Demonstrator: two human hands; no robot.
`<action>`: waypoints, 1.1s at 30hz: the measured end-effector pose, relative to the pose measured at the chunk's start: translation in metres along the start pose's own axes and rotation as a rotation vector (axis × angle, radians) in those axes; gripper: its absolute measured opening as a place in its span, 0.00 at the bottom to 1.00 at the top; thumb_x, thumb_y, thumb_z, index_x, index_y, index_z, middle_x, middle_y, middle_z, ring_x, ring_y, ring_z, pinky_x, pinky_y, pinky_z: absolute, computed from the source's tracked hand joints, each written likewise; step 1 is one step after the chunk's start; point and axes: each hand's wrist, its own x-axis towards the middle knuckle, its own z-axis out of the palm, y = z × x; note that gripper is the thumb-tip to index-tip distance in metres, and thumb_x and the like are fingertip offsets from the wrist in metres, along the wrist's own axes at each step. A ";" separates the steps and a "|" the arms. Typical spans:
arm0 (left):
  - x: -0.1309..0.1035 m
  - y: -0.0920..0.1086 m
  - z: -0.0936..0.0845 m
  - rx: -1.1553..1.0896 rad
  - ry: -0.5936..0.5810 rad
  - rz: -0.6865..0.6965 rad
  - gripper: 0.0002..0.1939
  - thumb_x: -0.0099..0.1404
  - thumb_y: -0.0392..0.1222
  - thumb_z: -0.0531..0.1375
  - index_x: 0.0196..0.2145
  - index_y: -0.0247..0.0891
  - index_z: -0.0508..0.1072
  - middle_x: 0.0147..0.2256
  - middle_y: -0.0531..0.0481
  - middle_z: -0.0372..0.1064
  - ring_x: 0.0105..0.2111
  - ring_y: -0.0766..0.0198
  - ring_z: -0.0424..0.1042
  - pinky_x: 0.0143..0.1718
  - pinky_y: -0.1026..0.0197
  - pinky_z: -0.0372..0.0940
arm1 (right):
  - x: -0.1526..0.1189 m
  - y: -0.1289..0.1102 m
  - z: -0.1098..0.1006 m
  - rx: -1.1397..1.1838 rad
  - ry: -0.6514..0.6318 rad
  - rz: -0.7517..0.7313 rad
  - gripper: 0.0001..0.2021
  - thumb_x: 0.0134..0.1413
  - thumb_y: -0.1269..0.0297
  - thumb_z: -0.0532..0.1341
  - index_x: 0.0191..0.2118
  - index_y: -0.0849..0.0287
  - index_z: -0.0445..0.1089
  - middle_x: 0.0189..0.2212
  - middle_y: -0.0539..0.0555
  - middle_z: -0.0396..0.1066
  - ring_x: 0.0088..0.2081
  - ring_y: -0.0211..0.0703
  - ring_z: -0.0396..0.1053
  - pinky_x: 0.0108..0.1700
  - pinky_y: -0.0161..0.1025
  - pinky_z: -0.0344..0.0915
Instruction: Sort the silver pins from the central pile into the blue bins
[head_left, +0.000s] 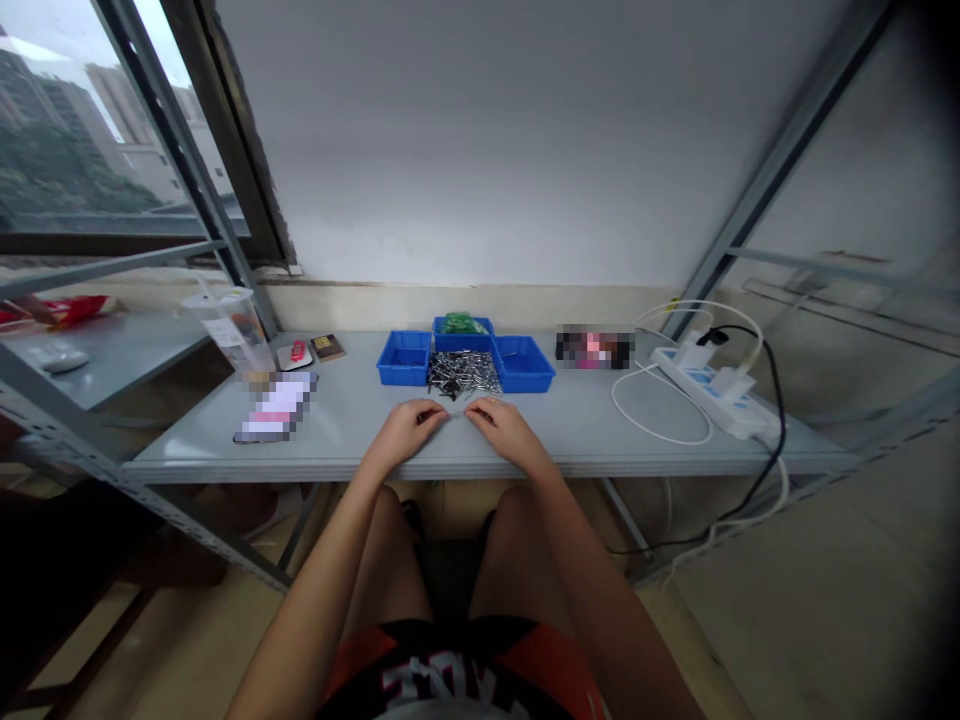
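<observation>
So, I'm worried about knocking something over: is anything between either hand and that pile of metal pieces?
Nothing visible is in the way: only bare tabletop separates the left hand and right hand from the pile of metal pieces.

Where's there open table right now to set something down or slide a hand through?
Two bare patches of tabletop: between the phone and the left hand, and between the right hand and the white cable loop. It's crowded in the middle, where three blue trays border the metal pile, and rightward around the power strip.
</observation>
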 end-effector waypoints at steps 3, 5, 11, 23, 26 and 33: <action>0.000 0.001 0.000 0.000 -0.005 -0.006 0.13 0.64 0.43 0.53 0.34 0.35 0.75 0.34 0.48 0.74 0.33 0.62 0.70 0.36 0.63 0.62 | 0.000 0.001 0.001 -0.008 -0.023 -0.015 0.08 0.59 0.68 0.55 0.36 0.58 0.71 0.33 0.53 0.71 0.37 0.41 0.66 0.42 0.38 0.61; 0.000 0.001 0.000 -0.011 -0.009 -0.013 0.12 0.64 0.43 0.54 0.34 0.35 0.75 0.34 0.48 0.74 0.33 0.62 0.70 0.35 0.63 0.62 | 0.000 0.002 0.002 -0.009 -0.047 -0.038 0.07 0.58 0.69 0.56 0.35 0.59 0.72 0.33 0.53 0.71 0.38 0.41 0.66 0.43 0.39 0.61; 0.001 -0.001 0.001 -0.044 -0.015 -0.013 0.12 0.62 0.44 0.55 0.36 0.36 0.75 0.35 0.47 0.74 0.33 0.62 0.70 0.36 0.62 0.62 | 0.001 0.002 0.002 0.017 -0.063 -0.059 0.04 0.55 0.69 0.59 0.33 0.58 0.72 0.34 0.53 0.71 0.39 0.42 0.67 0.44 0.40 0.62; 0.001 -0.004 0.001 -0.008 -0.026 -0.008 0.12 0.63 0.44 0.55 0.34 0.36 0.76 0.34 0.47 0.74 0.33 0.62 0.70 0.36 0.62 0.62 | -0.001 0.001 0.000 0.044 -0.010 0.018 0.07 0.59 0.68 0.54 0.36 0.58 0.70 0.34 0.52 0.72 0.37 0.40 0.67 0.41 0.37 0.60; 0.001 -0.004 0.002 -0.007 -0.038 -0.015 0.12 0.63 0.45 0.55 0.35 0.36 0.76 0.34 0.46 0.74 0.33 0.61 0.70 0.37 0.62 0.62 | -0.001 0.001 0.000 0.053 -0.003 0.019 0.08 0.60 0.67 0.53 0.36 0.58 0.69 0.34 0.52 0.72 0.37 0.40 0.67 0.41 0.37 0.60; 0.001 -0.005 0.002 -0.009 -0.028 -0.013 0.12 0.62 0.44 0.56 0.34 0.36 0.76 0.33 0.47 0.74 0.33 0.61 0.70 0.37 0.62 0.62 | 0.000 0.000 0.000 0.060 0.010 0.025 0.07 0.59 0.68 0.54 0.35 0.58 0.69 0.33 0.51 0.72 0.35 0.39 0.67 0.40 0.36 0.60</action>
